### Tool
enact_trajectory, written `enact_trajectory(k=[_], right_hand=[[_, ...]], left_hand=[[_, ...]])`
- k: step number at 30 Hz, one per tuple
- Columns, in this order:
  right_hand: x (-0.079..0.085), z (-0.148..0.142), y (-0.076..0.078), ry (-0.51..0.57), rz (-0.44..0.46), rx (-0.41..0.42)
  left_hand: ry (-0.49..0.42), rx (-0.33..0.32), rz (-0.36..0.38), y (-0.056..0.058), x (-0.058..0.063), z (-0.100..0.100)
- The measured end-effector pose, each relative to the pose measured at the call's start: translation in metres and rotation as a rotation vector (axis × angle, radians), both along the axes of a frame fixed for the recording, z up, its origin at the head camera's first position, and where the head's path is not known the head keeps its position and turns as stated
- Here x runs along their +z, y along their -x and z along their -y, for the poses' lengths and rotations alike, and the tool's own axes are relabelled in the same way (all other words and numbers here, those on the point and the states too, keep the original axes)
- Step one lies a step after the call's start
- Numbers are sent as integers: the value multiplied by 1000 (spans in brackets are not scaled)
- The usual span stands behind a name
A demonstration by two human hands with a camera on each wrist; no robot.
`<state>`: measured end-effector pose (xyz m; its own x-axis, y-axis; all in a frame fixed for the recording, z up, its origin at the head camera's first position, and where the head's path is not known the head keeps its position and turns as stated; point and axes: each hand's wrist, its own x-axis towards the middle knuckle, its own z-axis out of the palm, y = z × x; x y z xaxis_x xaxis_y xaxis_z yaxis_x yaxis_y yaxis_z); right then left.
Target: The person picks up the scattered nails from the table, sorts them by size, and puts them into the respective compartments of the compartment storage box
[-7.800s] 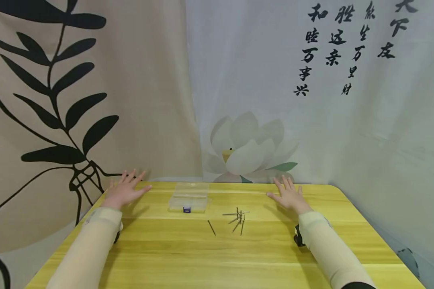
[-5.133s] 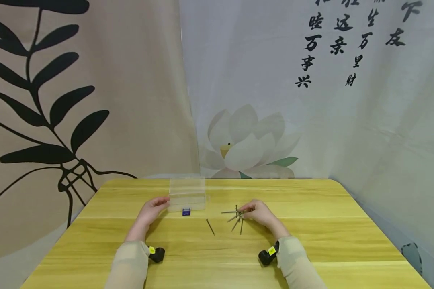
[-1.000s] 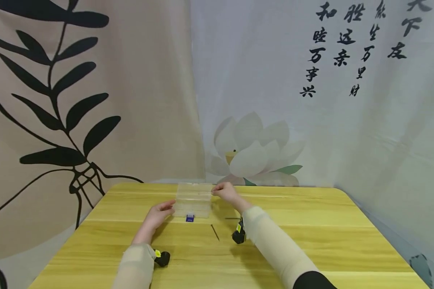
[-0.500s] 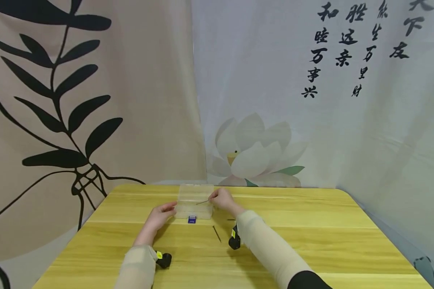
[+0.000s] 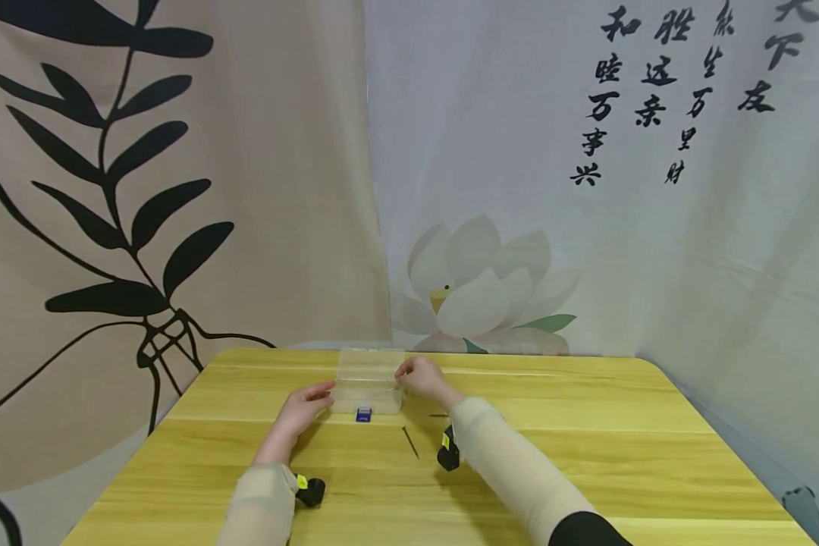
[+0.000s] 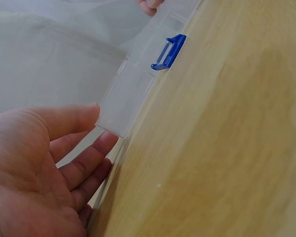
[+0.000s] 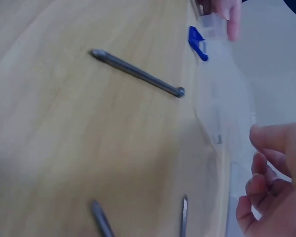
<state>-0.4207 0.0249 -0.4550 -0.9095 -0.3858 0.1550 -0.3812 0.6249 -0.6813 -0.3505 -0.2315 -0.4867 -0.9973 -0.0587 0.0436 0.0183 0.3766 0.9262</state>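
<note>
A clear plastic box point(image 5: 367, 402) with its lid point(image 5: 371, 364) raised stands near the table's far edge. Its blue latch point(image 6: 169, 52) faces front. My left hand point(image 5: 300, 412) grips the box's left end, thumb tip at the rim and a fingertip by the lower corner. At the right side, close over the box, is my right hand point(image 7: 274, 173), fingers loosely curled with no nail showing between them. A small dark bit point(image 7: 219, 139) shows through the box wall. On the table lie a loose nail point(image 7: 138, 74) and several others point(image 7: 102, 219), mostly hidden by the right forearm in the head view.
The wooden table point(image 5: 355, 493) extends toward me in front of the box. Behind it hangs a printed cloth point(image 5: 505, 152), close to the box's back. Each wrist carries a black camera point(image 5: 448, 449).
From lying spread on the table, my left hand moved to the box and my right to the nails. The right carried a nail over the box, lowered it and let it go.
</note>
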Motion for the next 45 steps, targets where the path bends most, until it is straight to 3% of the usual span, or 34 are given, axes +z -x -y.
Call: enact_trajectory(k=[7, 13, 19, 27, 37, 45], right_hand=[[9, -33, 2, 37, -35, 83], [12, -67, -2, 90, 33, 107], [5, -103, -7, 170, 105, 112], [-10, -140, -16, 192, 148, 146], [-25, -141, -20, 158, 212, 77], [-30, -136, -19, 164, 283, 253]], left_hand=[[4, -13, 1, 4, -2, -3], [10, -19, 6, 3, -4, 0], [11, -20, 6, 2, -4, 4], [1, -17, 6, 1, -3, 3], [-6, -31, 28, -2, -3, 6], [1, -29, 24, 0, -4, 5]])
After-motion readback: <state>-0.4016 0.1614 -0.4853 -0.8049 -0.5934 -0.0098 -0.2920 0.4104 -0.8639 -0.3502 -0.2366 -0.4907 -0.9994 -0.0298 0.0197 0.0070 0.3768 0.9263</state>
